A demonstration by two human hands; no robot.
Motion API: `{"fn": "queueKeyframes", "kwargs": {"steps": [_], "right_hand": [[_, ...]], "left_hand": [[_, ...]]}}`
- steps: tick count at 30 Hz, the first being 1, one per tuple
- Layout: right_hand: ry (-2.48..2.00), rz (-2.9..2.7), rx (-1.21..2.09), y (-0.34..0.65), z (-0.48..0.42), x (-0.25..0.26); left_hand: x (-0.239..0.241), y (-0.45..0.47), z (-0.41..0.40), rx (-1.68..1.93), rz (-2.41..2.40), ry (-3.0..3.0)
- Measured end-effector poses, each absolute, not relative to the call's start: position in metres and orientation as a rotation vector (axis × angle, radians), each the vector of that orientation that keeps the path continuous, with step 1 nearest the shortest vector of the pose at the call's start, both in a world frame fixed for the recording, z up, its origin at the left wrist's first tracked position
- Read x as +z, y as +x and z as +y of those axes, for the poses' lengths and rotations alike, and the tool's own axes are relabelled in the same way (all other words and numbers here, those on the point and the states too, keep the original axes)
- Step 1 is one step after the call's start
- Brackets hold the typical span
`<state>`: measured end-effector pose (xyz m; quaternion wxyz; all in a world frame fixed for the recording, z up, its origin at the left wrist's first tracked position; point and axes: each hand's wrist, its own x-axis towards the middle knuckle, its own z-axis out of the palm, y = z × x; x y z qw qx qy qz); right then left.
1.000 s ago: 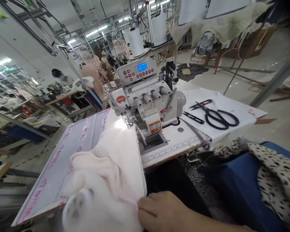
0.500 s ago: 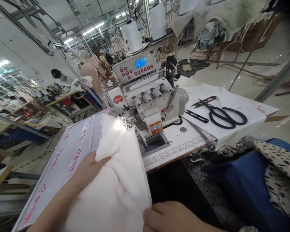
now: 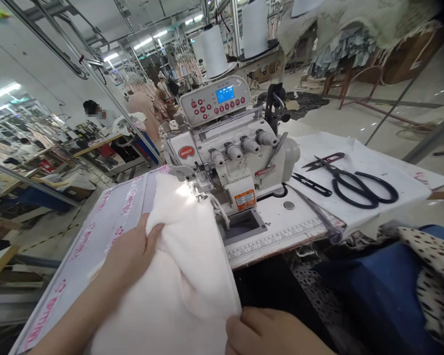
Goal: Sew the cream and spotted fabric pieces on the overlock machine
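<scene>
Left hand (image 3: 131,251) has come onto the cloth since the earlier view, and the bunched fold at the front has flattened out. It lies open on the pale pink cloth (image 3: 185,281), fingers reaching toward a fold. Right hand (image 3: 270,333) sits at the cloth's near edge; can't tell if it is pinching or only touching. Hands well apart, cloth between them, not clamped together.

Cloth covers the right part of the grey-white extension board (image 3: 72,256), which has pink print along it. Its far end runs up to the presser foot (image 3: 198,190) of the overlock sewing machine (image 3: 229,158), at 12 o'clock from the hands. Done so far: far end is at the foot. Left: most of the cloth still lies on the board in front of the machine. No finished seam can be made out; the pale folds hide it.

At 2 o'clock, black-handled shears (image 3: 355,190) and thread snips (image 3: 313,185) lie on a white sheet (image 3: 403,180), with red-handled snips (image 3: 323,161) just beyond. At 3 o'clock, spotted fabric (image 3: 427,261) lies over a blue padded seat (image 3: 370,291). At 10 o'clock, a co-worker (image 3: 92,111) stands at another station, well apart.
</scene>
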<state>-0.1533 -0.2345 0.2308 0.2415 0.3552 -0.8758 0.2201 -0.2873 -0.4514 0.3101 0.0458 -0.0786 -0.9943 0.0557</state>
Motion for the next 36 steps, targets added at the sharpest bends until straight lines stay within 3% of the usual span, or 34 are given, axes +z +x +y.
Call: {"fn": "queueKeyframes", "kwargs": {"steps": [7, 16, 23, 36], "right_hand": [[1.057, -2.377, 0.401, -0.171, -0.228, 0.247], [1.114, -2.321, 0.529, -0.177, -0.215, 0.266], [1.147, -2.119, 0.743, -0.184, -0.220, 0.257], [1.356, -2.610, 0.570, -0.188, -0.205, 0.278]], "left_hand": [[0.309, -0.299, -0.447, 0.090, -2.939, -0.271], [0.308, -0.304, -0.465, 0.006, -2.770, -0.300], [0.275, -0.321, -0.472, -0.542, -2.980, -0.191], [0.293, -0.307, -0.466, -0.119, -2.917, -0.302]]}}
